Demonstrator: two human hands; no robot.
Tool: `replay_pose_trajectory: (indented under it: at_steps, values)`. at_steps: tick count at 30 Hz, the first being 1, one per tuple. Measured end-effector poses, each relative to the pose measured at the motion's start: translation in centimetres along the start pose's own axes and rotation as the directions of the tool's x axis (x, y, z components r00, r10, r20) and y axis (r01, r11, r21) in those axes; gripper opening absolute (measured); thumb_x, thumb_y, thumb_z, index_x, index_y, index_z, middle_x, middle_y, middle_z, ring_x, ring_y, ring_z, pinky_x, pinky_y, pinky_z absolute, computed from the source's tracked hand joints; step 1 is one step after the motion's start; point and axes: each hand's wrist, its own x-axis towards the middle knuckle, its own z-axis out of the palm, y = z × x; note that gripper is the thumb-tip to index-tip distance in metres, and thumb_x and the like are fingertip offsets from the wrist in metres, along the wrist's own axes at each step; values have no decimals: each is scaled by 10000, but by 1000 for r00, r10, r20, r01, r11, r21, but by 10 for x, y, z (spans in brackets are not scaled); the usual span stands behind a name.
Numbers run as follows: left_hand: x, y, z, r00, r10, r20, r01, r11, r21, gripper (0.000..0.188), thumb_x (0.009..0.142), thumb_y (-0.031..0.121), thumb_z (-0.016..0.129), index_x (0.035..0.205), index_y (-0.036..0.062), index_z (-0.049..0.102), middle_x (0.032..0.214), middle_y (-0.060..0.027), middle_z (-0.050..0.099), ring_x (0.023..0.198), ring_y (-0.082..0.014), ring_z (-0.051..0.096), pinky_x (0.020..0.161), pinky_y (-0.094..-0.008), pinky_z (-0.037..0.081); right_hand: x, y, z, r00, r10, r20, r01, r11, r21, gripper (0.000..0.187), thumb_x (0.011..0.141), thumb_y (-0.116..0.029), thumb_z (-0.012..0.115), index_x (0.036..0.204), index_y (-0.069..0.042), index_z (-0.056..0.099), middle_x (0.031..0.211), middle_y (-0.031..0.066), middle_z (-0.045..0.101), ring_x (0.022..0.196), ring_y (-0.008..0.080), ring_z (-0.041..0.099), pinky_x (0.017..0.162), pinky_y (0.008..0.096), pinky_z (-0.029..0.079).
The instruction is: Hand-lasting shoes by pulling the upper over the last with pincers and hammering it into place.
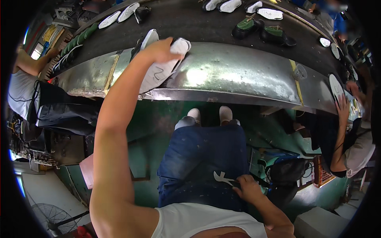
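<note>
My left arm reaches up and across to the metal edge of the bench. My left hand [162,52] grips a shoe [158,74] whose white sole faces up, with a dark mark drawn on it. The fingers curl over the shoe's far end and hide part of it. Just behind that hand lies another white-soled shoe [150,38]. Low over my lap, my right hand [251,187] closes round the handles of silver lasting pincers [223,178], their curved head pointing left. Blue cloth [202,154] covers my lap beneath the pincers.
On the dark conveyor belt [190,23] stand green-and-black shoes [244,27] and several white-soled ones. A clear cup [300,72] rests on the metal edge [230,71]. One person [27,87] sits at left; at right another person's hand [342,106] touches a white sole. A fan [51,218] stands lower left.
</note>
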Motion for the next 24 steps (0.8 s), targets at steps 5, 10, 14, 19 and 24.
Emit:
replay_pose_trajectory:
  at_steps: [5,10,14,19,24]
  values:
    - [52,-13,8,989,47,142,-35,995,-91,789,872,523,694,1456,45,464,1345,-219,594,1205,-316,596,1009,-384,467,-3,-4,1,968,197,157,-219,966,138,474,831,-333,765,1151,-27,596,1017,152,656,950,336,652,840,420,538]
    - [-63,42,17,980,196,39,-112,702,-703,677,916,452,696,1441,77,491,1316,-128,604,1167,-216,585,1005,-363,456,-14,35,6,853,287,437,-522,492,697,614,749,-222,868,1229,-20,544,990,60,634,899,159,598,801,319,498]
    - [-180,85,123,919,242,-311,-386,397,-833,635,965,286,671,1503,90,398,1355,-71,527,1228,-155,496,1071,-315,385,-9,31,1,927,230,296,-308,17,951,517,819,-108,747,1274,6,527,1023,78,635,919,154,610,838,306,498]
    - [-234,111,239,933,352,-73,-142,173,-975,543,1043,253,521,1527,103,325,1314,-46,508,1202,-133,466,1062,-307,350,7,-14,-34,951,208,228,-284,304,909,331,967,-154,594,1253,8,553,1012,78,663,866,171,654,799,310,526]
    - [-247,118,214,910,398,-112,-246,304,-920,510,1077,309,440,1530,119,304,1281,-65,548,1178,-147,492,1054,-315,369,19,-41,-41,980,93,176,-194,636,747,337,997,-229,569,1230,14,579,1010,59,679,826,130,638,757,300,526]
